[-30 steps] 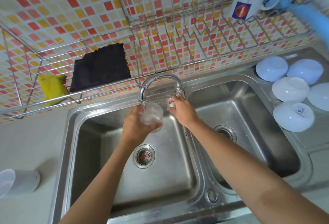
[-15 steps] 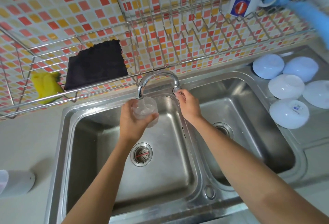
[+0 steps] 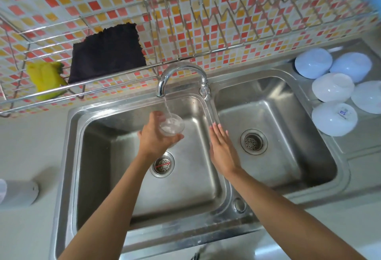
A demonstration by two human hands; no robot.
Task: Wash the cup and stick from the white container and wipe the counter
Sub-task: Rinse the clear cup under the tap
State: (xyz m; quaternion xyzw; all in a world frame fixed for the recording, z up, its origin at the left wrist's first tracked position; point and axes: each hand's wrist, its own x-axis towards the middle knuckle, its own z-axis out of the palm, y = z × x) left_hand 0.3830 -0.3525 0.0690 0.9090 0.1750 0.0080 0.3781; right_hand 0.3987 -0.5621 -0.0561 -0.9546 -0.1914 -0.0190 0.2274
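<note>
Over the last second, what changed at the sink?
The right hand let go of the tap handle and drew back, fingers straight, over the divider. Water now runs from the faucet into the clear cup, which sits lower below the spout. The left hand still grips the cup; the bowls are unmoved.

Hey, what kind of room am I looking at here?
Most likely a home kitchen. A steel double sink with a tap running into a clear cup, a wire dish rack on the mosaic-tiled wall, and upturned white bowls beside the sink show it.
</note>
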